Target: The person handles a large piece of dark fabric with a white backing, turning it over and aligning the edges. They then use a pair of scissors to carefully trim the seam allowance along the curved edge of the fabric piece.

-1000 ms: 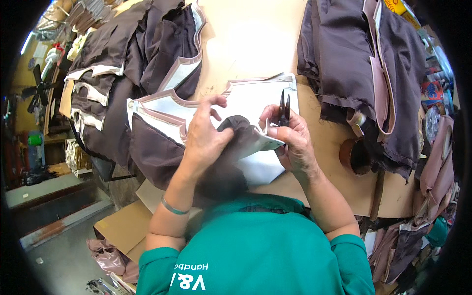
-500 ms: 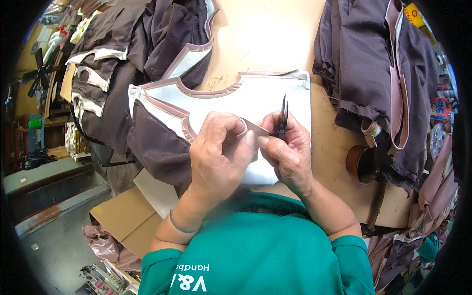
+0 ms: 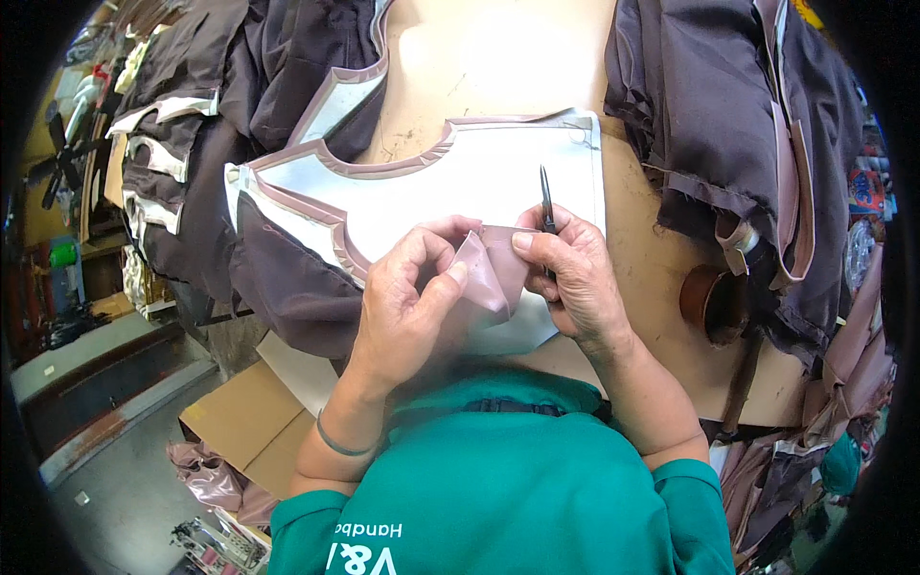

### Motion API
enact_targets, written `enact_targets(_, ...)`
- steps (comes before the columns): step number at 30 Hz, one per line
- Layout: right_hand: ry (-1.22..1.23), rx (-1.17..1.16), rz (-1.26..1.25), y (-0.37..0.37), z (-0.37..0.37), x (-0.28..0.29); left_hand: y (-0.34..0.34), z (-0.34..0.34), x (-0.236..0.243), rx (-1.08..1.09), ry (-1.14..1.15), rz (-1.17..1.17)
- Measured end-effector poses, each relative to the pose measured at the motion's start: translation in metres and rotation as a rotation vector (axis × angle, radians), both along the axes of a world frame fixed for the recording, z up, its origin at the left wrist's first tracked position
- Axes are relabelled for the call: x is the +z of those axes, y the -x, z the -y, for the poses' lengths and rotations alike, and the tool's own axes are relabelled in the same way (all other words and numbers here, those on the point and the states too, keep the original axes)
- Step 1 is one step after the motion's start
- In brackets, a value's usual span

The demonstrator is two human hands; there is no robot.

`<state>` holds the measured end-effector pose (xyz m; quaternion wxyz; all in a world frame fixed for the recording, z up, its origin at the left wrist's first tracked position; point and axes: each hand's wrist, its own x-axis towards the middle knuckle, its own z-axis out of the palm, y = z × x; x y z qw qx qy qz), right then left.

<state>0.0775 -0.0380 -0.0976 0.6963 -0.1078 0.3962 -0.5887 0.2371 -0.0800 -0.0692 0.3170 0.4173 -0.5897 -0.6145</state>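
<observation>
Between my two hands is a piece of shiny mauve leather-like material (image 3: 501, 261), folded so that a pointed flap hangs down. My left hand (image 3: 398, 299) pinches its left edge between thumb and fingers. The thumb and forefinger of my right hand (image 3: 582, 273) grip its right edge. Also tucked in my right hand is a pair of dark scissors (image 3: 546, 195), blades pointing away from me. Under and beyond the hands lies a white panel (image 3: 517, 163) with a mauve folded border and a curved cutout. Dark brown lining cloth (image 3: 302, 273) joins it on the left.
Stacks of dark brown cloth pieces stand at the far left (image 3: 206, 57) and the right (image 3: 695, 105) of the tan tabletop (image 3: 479, 57). A brown tape roll (image 3: 704, 302) sits at the right. Cardboard (image 3: 244, 412) lies lower left.
The mauve material has been turned and opened out, showing more of its face. My right hand has shifted slightly right, and the view has moved a little.
</observation>
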Motion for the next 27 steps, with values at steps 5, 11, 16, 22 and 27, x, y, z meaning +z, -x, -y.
enact_targets(5,-0.064,0.021,-0.019,0.0,-0.004,0.0,0.003,-0.001,-0.012,-0.047,0.087,0.088)
enact_targets(11,-0.023,0.035,-0.347,-0.004,-0.01,0.007,0.014,-0.001,0.0,-0.092,0.308,0.314)
enact_targets(16,-0.07,0.014,-0.327,0.002,-0.008,-0.002,0.003,0.001,-0.011,-0.116,0.163,0.191)
enact_targets(22,-0.048,0.021,-0.525,0.005,-0.007,-0.006,0.002,-0.003,-0.024,-0.083,-0.026,0.091)
enact_targets(27,0.423,0.0,-1.408,0.019,-0.017,0.014,0.006,-0.003,-0.031,-0.098,0.035,0.103)
